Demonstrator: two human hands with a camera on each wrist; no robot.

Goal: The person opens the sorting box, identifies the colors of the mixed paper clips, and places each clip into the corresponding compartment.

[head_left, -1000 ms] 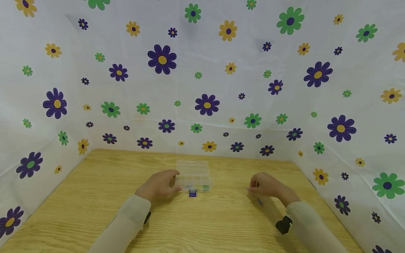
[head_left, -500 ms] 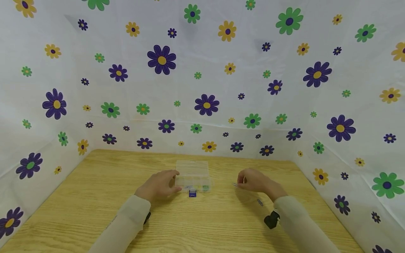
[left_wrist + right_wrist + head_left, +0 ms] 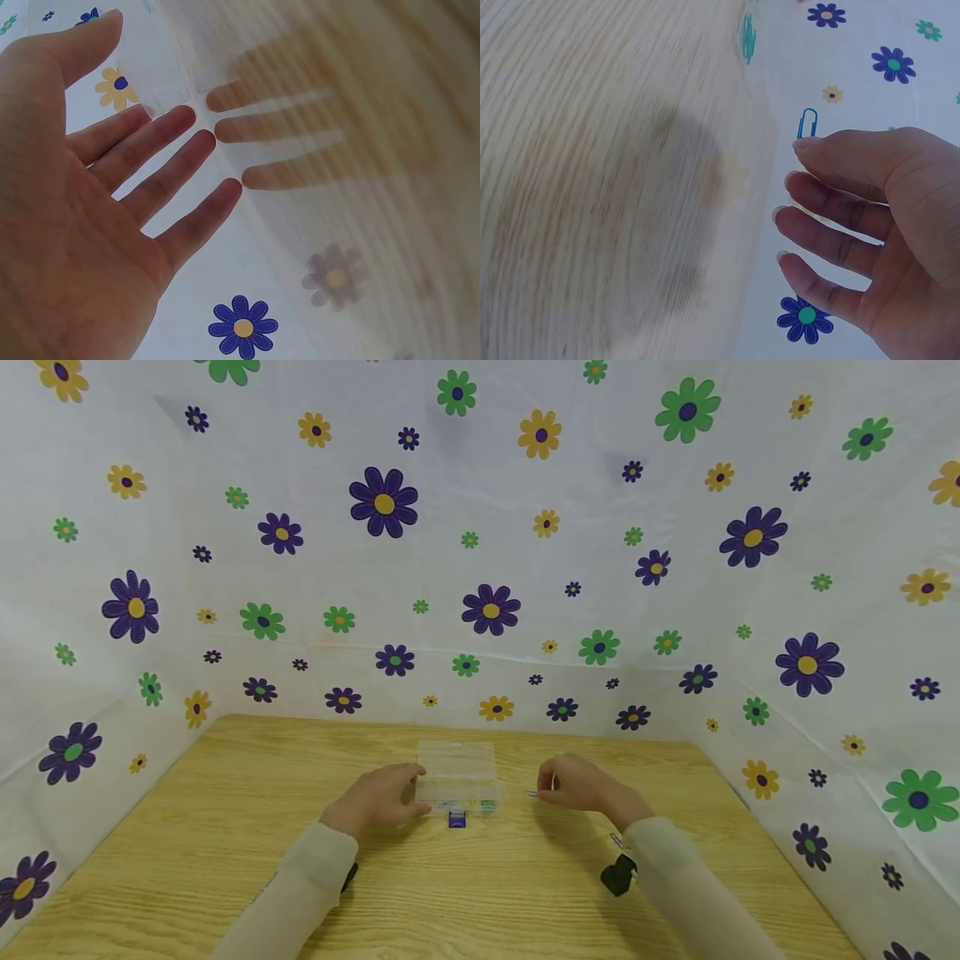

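Observation:
A clear plastic compartment box (image 3: 456, 790) lies on the table with its see-through lid (image 3: 456, 757) raised at the back and a blue latch (image 3: 457, 819) in front. Small blue, yellow and green pieces show in its front compartments. At the box's left side, my left hand (image 3: 378, 797) has its thumb and index fingertip right at the edge; the left wrist view shows the fingers spread and fairly straight. Just right of the box, my right hand (image 3: 581, 782) pinches a blue paper clip (image 3: 807, 124) between thumb and index finger, its looped end sticking out.
Another paper clip (image 3: 617, 840) lies on the wooden table (image 3: 465, 902) beside the right sleeve. A white cloth (image 3: 480, 552) printed with flowers stands around the back and sides. Dark wrist cameras sit under both cuffs.
My right hand has moved left toward the box with the paper clip, leaving the other clip lying on the table. The left hand has stayed at the box's left side.

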